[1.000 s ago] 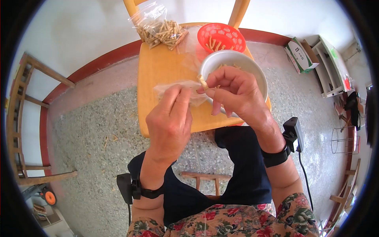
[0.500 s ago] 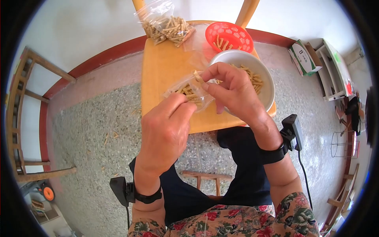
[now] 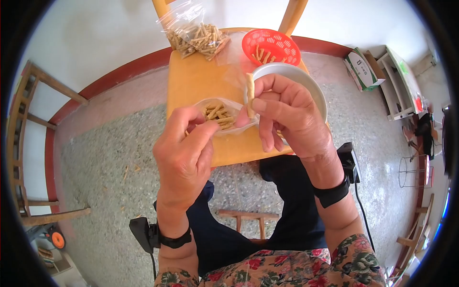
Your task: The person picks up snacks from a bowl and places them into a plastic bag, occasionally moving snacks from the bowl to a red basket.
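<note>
Pinching a short tan stick (image 3: 250, 93) between thumb and index finger, the right hand (image 3: 291, 110) holds it upright at the grey bowl (image 3: 308, 79)'s left rim; the left hand (image 3: 180, 148), fingers curled, grips an open plastic bag (image 3: 234, 105) left of the bowl. That bag looks only part full, a larger clear bag (image 3: 184, 20) behind-left of the bowl seems filled, and more sticks (image 3: 260, 53) lie in the red basket (image 3: 278, 40) just behind it. Print on the carton (image 3: 361, 68), well right of the bowl, is illegible.

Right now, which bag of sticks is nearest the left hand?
The front bag, at the left hand; the back bag sits farther away, left of the red basket.
</note>
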`<move>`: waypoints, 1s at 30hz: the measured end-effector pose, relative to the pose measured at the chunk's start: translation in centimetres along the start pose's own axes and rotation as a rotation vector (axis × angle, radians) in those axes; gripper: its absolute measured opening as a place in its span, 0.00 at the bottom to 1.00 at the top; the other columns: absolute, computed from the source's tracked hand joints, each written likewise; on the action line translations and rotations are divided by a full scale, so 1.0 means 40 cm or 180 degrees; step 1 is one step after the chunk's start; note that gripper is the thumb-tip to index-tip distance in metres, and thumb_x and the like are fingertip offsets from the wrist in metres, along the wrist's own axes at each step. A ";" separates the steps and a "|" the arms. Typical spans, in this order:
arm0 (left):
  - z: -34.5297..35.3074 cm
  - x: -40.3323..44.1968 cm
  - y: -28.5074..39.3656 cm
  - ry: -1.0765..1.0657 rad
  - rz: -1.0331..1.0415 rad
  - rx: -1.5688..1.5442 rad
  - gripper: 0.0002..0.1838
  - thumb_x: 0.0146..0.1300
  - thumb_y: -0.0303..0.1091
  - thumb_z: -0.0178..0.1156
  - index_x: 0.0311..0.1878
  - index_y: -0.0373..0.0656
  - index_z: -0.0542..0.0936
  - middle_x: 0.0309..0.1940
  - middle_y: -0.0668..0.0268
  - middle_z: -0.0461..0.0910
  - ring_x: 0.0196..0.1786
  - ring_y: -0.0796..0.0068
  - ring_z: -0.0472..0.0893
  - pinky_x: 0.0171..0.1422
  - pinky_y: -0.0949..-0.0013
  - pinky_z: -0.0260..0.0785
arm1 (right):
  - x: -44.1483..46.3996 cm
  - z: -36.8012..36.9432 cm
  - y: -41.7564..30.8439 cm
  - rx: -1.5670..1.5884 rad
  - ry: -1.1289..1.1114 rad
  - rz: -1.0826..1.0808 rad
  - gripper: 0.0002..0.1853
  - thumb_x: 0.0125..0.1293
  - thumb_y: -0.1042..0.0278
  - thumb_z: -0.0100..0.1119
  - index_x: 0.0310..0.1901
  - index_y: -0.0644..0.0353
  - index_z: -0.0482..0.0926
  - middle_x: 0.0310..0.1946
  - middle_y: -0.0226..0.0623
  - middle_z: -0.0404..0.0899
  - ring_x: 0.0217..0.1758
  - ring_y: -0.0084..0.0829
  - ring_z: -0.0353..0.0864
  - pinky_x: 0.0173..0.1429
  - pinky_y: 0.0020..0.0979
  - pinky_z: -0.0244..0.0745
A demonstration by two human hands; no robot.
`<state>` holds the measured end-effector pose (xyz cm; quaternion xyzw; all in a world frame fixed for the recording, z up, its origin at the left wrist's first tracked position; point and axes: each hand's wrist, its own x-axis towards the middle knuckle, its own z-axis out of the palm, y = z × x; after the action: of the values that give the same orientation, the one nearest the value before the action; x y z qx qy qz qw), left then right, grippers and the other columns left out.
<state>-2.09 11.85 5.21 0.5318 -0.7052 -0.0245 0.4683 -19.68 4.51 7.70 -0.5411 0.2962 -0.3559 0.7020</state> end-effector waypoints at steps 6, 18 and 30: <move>0.001 0.001 0.005 -0.0073 -0.0104 -0.0032 0.10 0.45 0.12 0.57 0.30 0.36 0.76 0.30 0.63 0.70 0.31 0.69 0.74 0.34 0.72 0.67 | -0.005 -0.011 0.003 0.1073 -0.0338 0.0133 0.16 0.62 0.72 0.51 0.51 0.70 0.68 0.32 0.45 0.81 0.18 0.24 0.78 0.16 0.17 0.68; 0.009 0.003 0.000 0.0053 0.0092 -0.0006 0.11 0.42 0.11 0.57 0.30 0.36 0.77 0.30 0.62 0.71 0.29 0.69 0.75 0.32 0.72 0.67 | -0.009 -0.015 0.014 0.1775 -0.0524 0.0303 0.06 0.62 0.72 0.50 0.35 0.66 0.69 0.35 0.52 0.79 0.19 0.25 0.79 0.15 0.17 0.71; 0.010 0.005 -0.005 0.0039 0.0049 -0.0058 0.11 0.43 0.11 0.57 0.30 0.36 0.76 0.32 0.62 0.71 0.29 0.70 0.75 0.32 0.72 0.67 | -0.009 0.053 0.033 -0.1546 0.0677 -0.0961 0.07 0.55 0.80 0.58 0.36 0.62 0.73 0.28 0.25 0.72 0.20 0.10 0.66 0.22 0.14 0.59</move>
<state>-2.22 11.43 4.98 0.5222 -0.7061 -0.0241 0.4777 -17.96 6.20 6.96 -0.6907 0.3607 -0.4297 0.4563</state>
